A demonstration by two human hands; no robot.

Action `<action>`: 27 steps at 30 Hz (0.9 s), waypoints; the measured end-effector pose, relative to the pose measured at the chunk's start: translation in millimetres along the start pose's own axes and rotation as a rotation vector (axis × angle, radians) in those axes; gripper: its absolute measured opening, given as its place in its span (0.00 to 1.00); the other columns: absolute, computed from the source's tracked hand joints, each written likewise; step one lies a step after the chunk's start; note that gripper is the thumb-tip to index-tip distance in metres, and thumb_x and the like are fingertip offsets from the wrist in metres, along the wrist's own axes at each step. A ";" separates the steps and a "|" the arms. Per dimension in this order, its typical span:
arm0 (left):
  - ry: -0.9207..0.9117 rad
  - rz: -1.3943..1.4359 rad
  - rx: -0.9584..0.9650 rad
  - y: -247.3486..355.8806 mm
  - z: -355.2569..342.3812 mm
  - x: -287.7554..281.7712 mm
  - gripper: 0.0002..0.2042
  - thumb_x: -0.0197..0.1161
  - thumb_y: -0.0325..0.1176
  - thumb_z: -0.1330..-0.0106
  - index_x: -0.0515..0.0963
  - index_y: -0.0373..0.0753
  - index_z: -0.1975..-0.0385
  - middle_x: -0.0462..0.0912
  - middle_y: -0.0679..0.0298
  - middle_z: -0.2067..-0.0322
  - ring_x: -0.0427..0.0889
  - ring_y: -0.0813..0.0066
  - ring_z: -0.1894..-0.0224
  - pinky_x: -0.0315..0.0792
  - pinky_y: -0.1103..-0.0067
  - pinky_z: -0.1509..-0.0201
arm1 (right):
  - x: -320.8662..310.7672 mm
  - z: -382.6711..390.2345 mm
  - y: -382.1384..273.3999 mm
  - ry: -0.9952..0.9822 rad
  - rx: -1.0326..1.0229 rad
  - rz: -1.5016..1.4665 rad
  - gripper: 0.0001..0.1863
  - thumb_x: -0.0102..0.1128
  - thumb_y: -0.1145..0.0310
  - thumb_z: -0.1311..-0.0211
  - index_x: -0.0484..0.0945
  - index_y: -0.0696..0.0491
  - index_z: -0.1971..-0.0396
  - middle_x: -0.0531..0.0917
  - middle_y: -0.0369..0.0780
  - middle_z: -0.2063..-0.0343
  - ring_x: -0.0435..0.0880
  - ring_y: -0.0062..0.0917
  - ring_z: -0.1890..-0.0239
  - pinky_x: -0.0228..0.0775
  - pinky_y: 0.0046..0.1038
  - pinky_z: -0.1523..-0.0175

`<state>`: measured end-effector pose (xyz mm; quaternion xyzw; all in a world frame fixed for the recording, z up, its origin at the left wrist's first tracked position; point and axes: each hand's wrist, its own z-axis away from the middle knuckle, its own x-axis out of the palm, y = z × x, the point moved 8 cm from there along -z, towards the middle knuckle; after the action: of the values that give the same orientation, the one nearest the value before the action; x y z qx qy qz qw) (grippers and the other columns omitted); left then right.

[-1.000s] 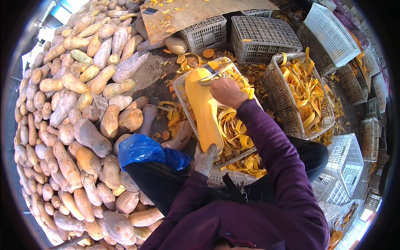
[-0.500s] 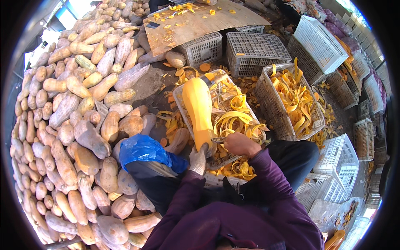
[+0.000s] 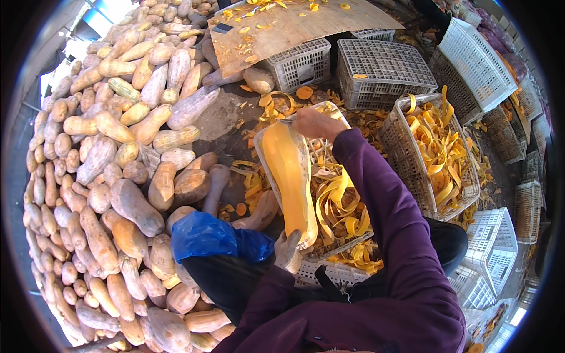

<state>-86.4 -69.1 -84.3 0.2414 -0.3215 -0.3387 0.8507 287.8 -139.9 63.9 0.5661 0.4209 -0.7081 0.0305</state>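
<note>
Squash | left fingers holding its near end | right fingers clenched around peeler, far end

Littered grey floor, wide wooden board, bright daylight
</note>
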 end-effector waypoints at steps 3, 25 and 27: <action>0.013 0.000 -0.034 -9.0 -6.3 -0.5 0.33 0.74 0.41 0.29 0.70 0.34 0.30 0.83 0.56 0.41 0.89 0.59 0.49 0.89 0.64 0.60 | 17.4 25.1 -5.4 0.055 -0.348 0.363 0.13 0.56 0.69 0.34 0.85 0.63 0.71 0.86 0.55 0.73 0.89 0.52 0.68 0.82 0.49 0.60; -0.062 0.133 0.154 -5.9 -23.5 24.3 0.26 0.65 0.52 0.23 0.75 0.34 0.41 0.86 0.59 0.55 0.89 0.67 0.61 0.85 0.70 0.62 | 68.0 305.3 -96.2 -0.257 -0.112 0.024 0.16 0.56 0.65 0.36 0.83 0.61 0.76 0.84 0.54 0.75 0.88 0.52 0.68 0.82 0.50 0.58; -0.109 -0.063 0.093 2.7 -5.2 30.0 0.30 0.63 0.60 0.23 0.74 0.40 0.36 0.87 0.61 0.49 0.90 0.69 0.55 0.86 0.69 0.56 | 56.6 286.3 -89.1 -0.271 -0.272 0.166 0.15 0.56 0.66 0.35 0.82 0.60 0.77 0.83 0.54 0.77 0.87 0.52 0.70 0.81 0.50 0.60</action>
<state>-64.6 -88.3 -74.6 0.2719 -0.3751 -0.3626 0.8086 -1.0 -238.6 68.5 0.4893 0.4565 -0.7094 0.2213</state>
